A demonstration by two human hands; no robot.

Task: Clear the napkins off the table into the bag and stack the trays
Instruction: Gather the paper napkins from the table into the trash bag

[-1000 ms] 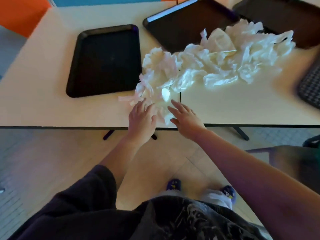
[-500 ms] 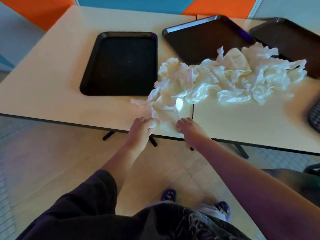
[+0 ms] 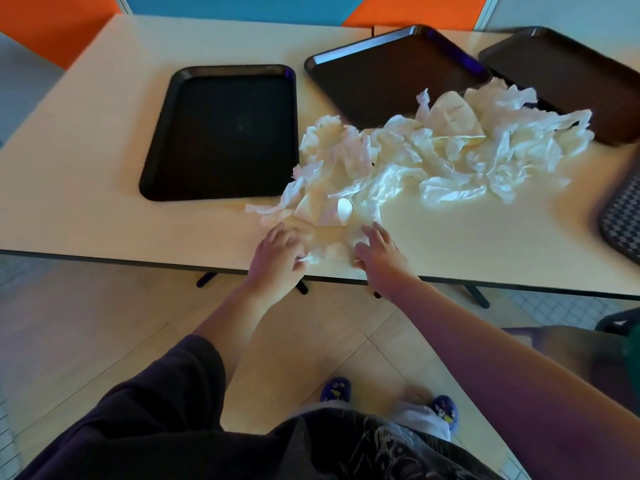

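Note:
A long heap of crumpled white napkins (image 3: 433, 157) runs across the beige table (image 3: 86, 140), from its near edge up to the right. My left hand (image 3: 277, 258) and my right hand (image 3: 379, 258) press on either side of the heap's near end, fingers curled into the paper. A small white plastic spoon (image 3: 344, 209) lies in the napkins just beyond my hands. A black tray (image 3: 225, 133) lies flat at left, a dark brown tray (image 3: 391, 74) behind the heap, and another brown tray (image 3: 571, 77) at far right, its near corner under napkins. No bag is in view.
A chequered tray or mat (image 3: 623, 220) pokes in at the right edge. A dark chair (image 3: 616, 327) stands at the lower right beside the table. Orange and blue wall panels (image 3: 242, 5) run behind the table. My feet stand on the tiled floor below.
The camera has tilted up so more of the far table shows. Both hands stayed at the heap's near end and have closed in on the paper there.

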